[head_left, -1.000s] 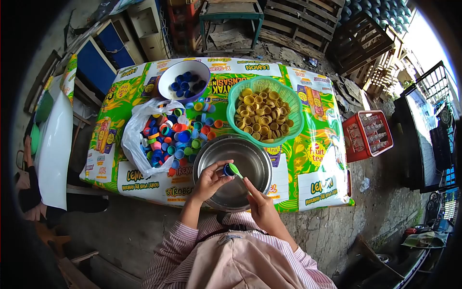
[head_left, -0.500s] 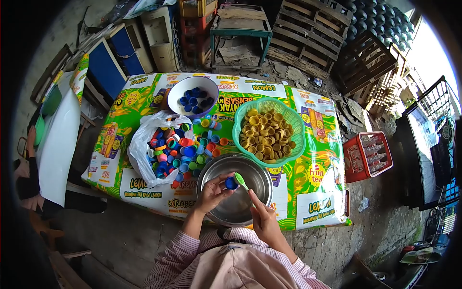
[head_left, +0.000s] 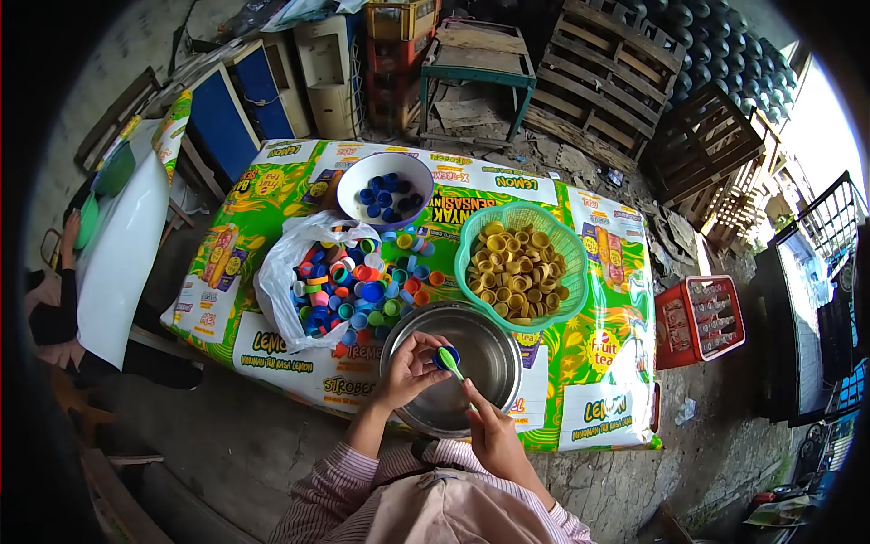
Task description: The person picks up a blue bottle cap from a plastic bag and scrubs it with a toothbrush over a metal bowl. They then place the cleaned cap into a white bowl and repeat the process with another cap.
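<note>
Pinching a small blue plastic bottle cap in left hand, right hand gripping a green-tipped tool against it (above round steel bowl, six o'clock).

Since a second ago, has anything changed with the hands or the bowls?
Hardly. The left hand still holds the blue cap over the steel bowl, and the right hand still works the green tool into it. The view drifted; the green basket and white bowl stayed put.
</note>
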Available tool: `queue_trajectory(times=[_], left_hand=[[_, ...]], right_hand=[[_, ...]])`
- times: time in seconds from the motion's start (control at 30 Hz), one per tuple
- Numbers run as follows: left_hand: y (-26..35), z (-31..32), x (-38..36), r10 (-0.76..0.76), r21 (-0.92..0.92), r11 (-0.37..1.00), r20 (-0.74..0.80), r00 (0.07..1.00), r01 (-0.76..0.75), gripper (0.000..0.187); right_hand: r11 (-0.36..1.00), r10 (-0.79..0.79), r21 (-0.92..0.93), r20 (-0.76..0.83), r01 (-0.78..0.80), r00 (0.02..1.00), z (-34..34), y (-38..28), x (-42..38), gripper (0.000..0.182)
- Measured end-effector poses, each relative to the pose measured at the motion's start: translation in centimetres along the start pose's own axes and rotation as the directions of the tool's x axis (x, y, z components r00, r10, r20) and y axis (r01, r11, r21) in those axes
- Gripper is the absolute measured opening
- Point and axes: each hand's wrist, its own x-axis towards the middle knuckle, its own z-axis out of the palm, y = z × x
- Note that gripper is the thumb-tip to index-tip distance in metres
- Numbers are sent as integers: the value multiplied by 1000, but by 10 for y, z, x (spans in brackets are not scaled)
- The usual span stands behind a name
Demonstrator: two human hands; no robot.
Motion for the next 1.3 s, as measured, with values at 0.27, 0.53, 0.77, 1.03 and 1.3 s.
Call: queue_trajectory(times=[0.27,0.53,0.77,1.03,1.3], left_hand=[[8,-6,-9,15,38,999,-2,1000,-15,40],[8,-1,-10,-86,-8,996,63,994,87,30],[6,12,-6,-205,-155,968,-27,978,198,43],[12,13,10,-248,21,968,9,969,248,47],[34,-1,25,-607,114,791,28,794,601,47]], right_hand=[[1000,7,7,49,-8,999,-5,-6,1,49],[999,41,-34,36,-40,999,-9,-15,4,51],[995,-22,-93,8,23,1000,3,-10,-1,50],[993,-98,-79,-116,89,988,11,-9,-1,50],[954,-111,-283,-16,102,994,-10,-10,4,51]])
